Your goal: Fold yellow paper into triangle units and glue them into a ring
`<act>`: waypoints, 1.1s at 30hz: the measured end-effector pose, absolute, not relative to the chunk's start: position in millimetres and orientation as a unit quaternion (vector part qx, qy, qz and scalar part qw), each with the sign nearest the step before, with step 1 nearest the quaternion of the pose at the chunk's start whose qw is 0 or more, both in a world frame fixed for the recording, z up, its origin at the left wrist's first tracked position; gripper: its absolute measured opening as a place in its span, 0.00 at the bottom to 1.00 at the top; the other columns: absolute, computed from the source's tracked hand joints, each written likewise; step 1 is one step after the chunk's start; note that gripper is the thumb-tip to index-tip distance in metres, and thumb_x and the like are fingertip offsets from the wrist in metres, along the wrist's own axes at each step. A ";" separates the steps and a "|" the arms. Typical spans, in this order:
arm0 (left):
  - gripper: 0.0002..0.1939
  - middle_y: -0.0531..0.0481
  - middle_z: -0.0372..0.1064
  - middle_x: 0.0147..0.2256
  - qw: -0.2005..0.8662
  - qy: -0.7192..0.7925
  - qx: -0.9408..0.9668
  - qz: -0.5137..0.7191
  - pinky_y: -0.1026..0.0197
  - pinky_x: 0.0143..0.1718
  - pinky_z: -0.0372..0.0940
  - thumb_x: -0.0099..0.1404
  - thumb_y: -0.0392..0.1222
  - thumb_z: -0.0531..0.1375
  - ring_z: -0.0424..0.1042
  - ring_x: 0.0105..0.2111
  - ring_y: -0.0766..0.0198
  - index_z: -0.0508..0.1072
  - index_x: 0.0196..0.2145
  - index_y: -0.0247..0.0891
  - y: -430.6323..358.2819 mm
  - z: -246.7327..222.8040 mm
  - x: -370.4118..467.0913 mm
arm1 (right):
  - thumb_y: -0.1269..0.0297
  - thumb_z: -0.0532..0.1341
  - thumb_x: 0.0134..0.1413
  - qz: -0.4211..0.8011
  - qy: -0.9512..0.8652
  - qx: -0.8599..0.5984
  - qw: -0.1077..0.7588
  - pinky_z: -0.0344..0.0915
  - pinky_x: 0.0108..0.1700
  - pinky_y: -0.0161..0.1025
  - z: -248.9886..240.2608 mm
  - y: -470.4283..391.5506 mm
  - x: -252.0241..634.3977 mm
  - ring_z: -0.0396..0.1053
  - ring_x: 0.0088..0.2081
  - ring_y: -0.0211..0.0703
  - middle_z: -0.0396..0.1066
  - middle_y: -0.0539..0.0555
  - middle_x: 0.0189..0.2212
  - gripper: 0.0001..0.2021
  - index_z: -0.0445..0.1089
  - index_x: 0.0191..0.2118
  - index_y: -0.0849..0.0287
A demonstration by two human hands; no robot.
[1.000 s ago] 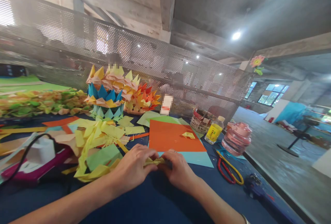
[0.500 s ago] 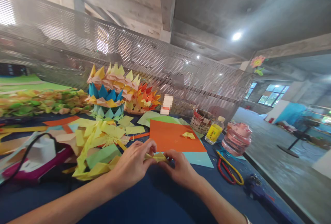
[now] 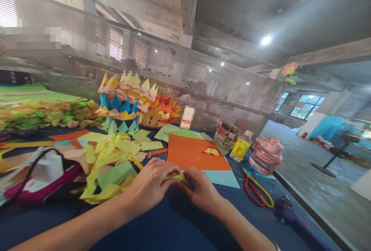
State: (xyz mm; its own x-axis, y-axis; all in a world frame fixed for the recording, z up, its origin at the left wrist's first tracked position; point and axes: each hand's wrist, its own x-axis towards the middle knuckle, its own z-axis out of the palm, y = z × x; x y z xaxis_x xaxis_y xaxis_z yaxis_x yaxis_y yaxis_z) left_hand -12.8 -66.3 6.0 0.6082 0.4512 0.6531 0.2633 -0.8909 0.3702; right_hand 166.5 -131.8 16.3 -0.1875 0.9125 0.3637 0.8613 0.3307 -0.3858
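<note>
Between my two hands is a small folded piece of yellow paper (image 3: 177, 177), held above the dark blue table. My left hand (image 3: 156, 179) pinches its left end between thumb and fingers. At the other end, my right hand (image 3: 199, 185) grips the paper; my fingers hide part of it. Just beyond lies an orange sheet (image 3: 191, 152) with another small folded yellow paper piece (image 3: 211, 151) on it. A light blue sheet (image 3: 223, 179) sticks out from under the orange one. Left of my left hand, yellow paper strips and scraps (image 3: 101, 166) are heaped.
A magenta-and-white power strip (image 3: 48, 181) with a black cable sits at left. Layered paper flowers (image 3: 121, 106) stand at the back. At right are a yellow-labelled bottle (image 3: 241, 146), a pink water bottle (image 3: 266, 155), red-and-yellow-handled scissors (image 3: 257, 191) and a dark blue tool (image 3: 292, 216) near the table edge.
My left fingers have shifted slightly over the folded yellow paper, covering more of it and tilting it. Both hands keep their hold in nearly the same place.
</note>
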 end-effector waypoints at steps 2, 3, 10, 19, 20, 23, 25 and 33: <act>0.06 0.54 0.73 0.33 0.137 0.209 0.886 0.390 0.58 0.41 0.58 0.61 0.33 0.60 0.71 0.35 0.62 0.70 0.36 0.41 -65.3 4.9 -12.2 | 0.64 0.59 0.54 0.047 -0.769 -0.578 0.270 0.52 0.29 0.32 16.8 -131.9 166.2 0.57 0.26 0.34 0.64 0.47 0.24 0.07 0.64 0.28 0.60; 0.06 0.55 0.73 0.33 0.145 0.210 0.887 0.385 0.58 0.41 0.58 0.60 0.32 0.60 0.71 0.35 0.62 0.71 0.35 0.41 -65.2 4.8 -12.0 | 0.64 0.59 0.54 0.049 -0.770 -0.577 0.268 0.53 0.29 0.32 17.1 -131.9 166.1 0.58 0.26 0.34 0.64 0.47 0.24 0.07 0.65 0.27 0.60; 0.04 0.54 0.72 0.32 0.163 0.234 0.891 0.352 0.59 0.40 0.57 0.60 0.33 0.61 0.69 0.35 0.62 0.70 0.32 0.39 -66.7 6.9 -12.7 | 0.65 0.61 0.53 0.065 -0.764 -0.579 0.277 0.57 0.33 0.34 17.3 -131.4 166.3 0.63 0.29 0.37 0.68 0.49 0.27 0.04 0.67 0.30 0.58; 0.04 0.53 0.70 0.29 0.163 0.269 0.873 0.372 0.61 0.39 0.57 0.59 0.32 0.60 0.67 0.33 0.63 0.68 0.28 0.38 -64.2 7.5 -13.6 | 0.72 0.62 0.51 0.072 -0.757 -0.527 0.379 0.62 0.40 0.36 24.2 -129.9 165.2 0.66 0.38 0.39 0.67 0.51 0.34 0.05 0.65 0.33 0.57; 0.05 0.53 0.70 0.28 0.164 0.267 0.873 0.374 0.61 0.38 0.57 0.58 0.31 0.59 0.67 0.33 0.63 0.68 0.27 0.38 -63.9 7.5 -13.6 | 0.74 0.61 0.51 0.070 -0.766 -0.514 0.379 0.62 0.41 0.36 24.5 -129.6 165.0 0.66 0.38 0.39 0.67 0.51 0.34 0.05 0.65 0.32 0.57; 0.06 0.54 0.69 0.27 0.161 0.251 0.873 0.385 0.61 0.38 0.57 0.58 0.29 0.57 0.67 0.31 0.64 0.68 0.26 0.38 -63.4 7.6 -13.7 | 0.77 0.60 0.50 0.075 -0.777 -0.498 0.378 0.63 0.43 0.36 27.3 -129.4 163.6 0.66 0.39 0.39 0.67 0.52 0.33 0.07 0.66 0.30 0.58; 0.07 0.54 0.68 0.26 0.151 0.239 0.875 0.393 0.61 0.37 0.56 0.58 0.28 0.56 0.67 0.30 0.64 0.67 0.26 0.38 -63.6 8.4 -14.0 | 0.77 0.60 0.49 0.081 -0.779 -0.504 0.363 0.63 0.44 0.37 32.8 -131.3 163.3 0.67 0.40 0.40 0.67 0.52 0.34 0.07 0.66 0.31 0.57; 0.08 0.54 0.66 0.25 0.115 0.209 0.880 0.410 0.59 0.37 0.56 0.60 0.29 0.54 0.65 0.28 0.64 0.66 0.26 0.37 -66.3 11.6 -15.7 | 0.59 0.55 0.58 -0.026 -0.681 -0.667 0.301 0.66 0.48 0.44 66.5 -193.0 224.5 0.69 0.46 0.46 0.69 0.58 0.47 0.14 0.63 0.49 0.55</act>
State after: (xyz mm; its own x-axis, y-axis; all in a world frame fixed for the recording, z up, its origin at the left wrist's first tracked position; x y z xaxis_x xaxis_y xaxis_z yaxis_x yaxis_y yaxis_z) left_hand -15.7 -66.3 11.6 0.5763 0.4620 0.6741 0.2734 -0.8863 0.3737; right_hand 224.5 -193.0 66.5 0.0710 0.8928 0.4447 0.9242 0.1088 -0.3661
